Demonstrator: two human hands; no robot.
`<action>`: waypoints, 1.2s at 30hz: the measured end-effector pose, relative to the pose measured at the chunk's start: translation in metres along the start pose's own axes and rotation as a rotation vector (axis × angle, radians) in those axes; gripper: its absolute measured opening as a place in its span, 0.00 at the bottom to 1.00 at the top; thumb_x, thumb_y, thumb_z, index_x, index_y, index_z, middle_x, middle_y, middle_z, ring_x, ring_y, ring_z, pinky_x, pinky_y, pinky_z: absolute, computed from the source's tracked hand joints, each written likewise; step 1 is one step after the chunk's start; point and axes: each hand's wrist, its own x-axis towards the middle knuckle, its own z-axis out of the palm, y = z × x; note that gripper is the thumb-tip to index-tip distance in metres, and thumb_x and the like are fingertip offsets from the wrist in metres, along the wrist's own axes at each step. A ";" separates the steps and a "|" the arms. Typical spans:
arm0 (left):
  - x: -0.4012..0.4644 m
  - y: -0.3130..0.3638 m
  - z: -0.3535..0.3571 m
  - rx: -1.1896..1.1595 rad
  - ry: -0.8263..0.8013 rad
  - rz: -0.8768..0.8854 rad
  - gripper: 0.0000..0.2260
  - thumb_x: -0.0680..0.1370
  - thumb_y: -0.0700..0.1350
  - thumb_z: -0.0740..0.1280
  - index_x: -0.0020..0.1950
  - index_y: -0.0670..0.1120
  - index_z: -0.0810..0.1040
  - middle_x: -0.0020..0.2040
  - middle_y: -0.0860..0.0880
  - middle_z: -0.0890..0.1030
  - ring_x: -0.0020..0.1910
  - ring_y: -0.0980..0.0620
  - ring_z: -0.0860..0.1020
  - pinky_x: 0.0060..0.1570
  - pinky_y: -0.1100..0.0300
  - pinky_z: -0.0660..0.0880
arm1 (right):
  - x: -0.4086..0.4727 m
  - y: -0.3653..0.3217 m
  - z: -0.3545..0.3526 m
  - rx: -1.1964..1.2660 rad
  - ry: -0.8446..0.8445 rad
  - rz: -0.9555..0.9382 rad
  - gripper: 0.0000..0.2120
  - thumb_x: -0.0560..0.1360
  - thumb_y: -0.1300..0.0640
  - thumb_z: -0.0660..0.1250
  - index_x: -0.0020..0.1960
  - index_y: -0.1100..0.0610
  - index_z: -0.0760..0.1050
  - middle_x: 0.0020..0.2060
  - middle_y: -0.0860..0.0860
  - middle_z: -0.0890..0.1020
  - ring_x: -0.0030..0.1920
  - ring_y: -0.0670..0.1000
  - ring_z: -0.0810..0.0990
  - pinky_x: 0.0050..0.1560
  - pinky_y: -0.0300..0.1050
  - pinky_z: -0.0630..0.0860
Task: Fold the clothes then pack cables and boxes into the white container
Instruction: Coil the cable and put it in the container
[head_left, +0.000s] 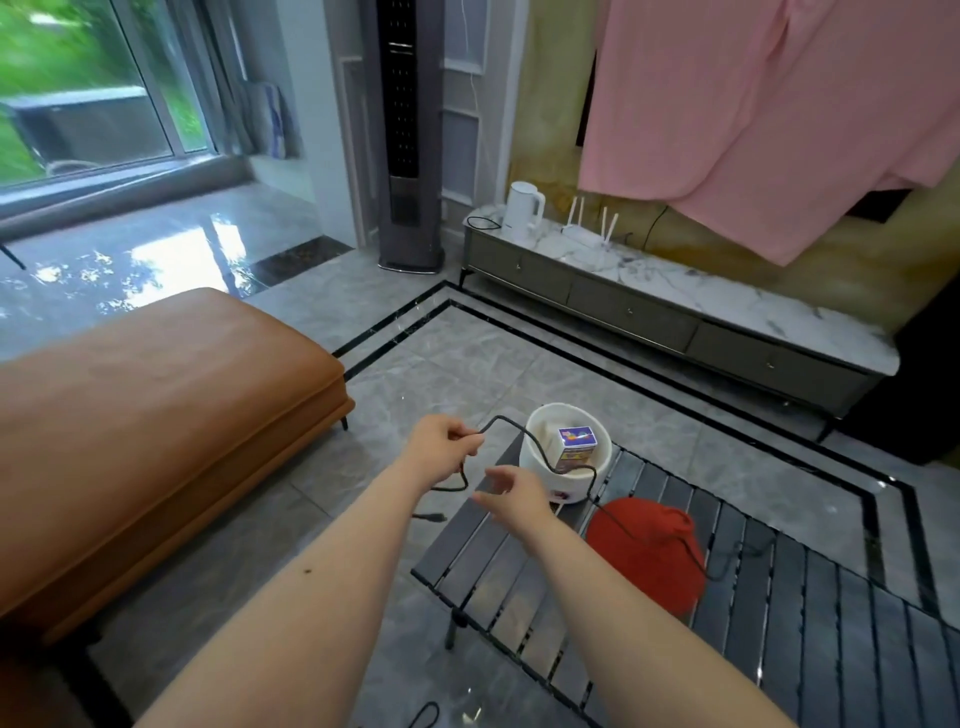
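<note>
Nearest, the right hand (511, 488) hovers just before the container (535, 457), fingers apart and holding nothing; the left hand (441, 449) pinches the cable (597, 480) left of it. That cable trails over the folded red cloth (649, 551) on the desk (779, 623), right of the container. A box (575, 446) is already inside, so folding looks done and, as I judge it, the cable is what remains to pack.

White container (540, 457): round, upright, open-topped, at the tabletop corner. Box (576, 445): colourful, upright inside it. Black cable (597, 499): runs across the container front and over the folded red garment (649, 551).
</note>
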 end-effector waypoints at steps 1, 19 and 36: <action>-0.001 0.003 -0.003 -0.013 -0.027 0.001 0.09 0.76 0.42 0.68 0.50 0.36 0.81 0.33 0.50 0.78 0.27 0.56 0.71 0.29 0.68 0.70 | 0.000 -0.005 0.003 -0.017 -0.003 -0.024 0.22 0.70 0.60 0.73 0.63 0.59 0.75 0.49 0.52 0.75 0.51 0.52 0.76 0.57 0.52 0.77; -0.026 -0.036 -0.014 0.392 -0.070 -0.298 0.12 0.79 0.44 0.64 0.54 0.37 0.80 0.48 0.39 0.81 0.48 0.42 0.81 0.46 0.55 0.77 | -0.012 -0.003 -0.008 -0.080 0.144 -0.171 0.11 0.77 0.60 0.64 0.37 0.63 0.77 0.34 0.57 0.78 0.37 0.52 0.75 0.42 0.45 0.72; -0.025 0.006 0.026 -0.131 -0.080 -0.165 0.10 0.75 0.33 0.68 0.36 0.43 0.75 0.31 0.47 0.74 0.29 0.55 0.73 0.23 0.75 0.69 | -0.021 0.014 -0.018 -0.292 -0.063 -0.069 0.11 0.74 0.53 0.65 0.43 0.59 0.67 0.44 0.54 0.70 0.43 0.50 0.69 0.39 0.41 0.62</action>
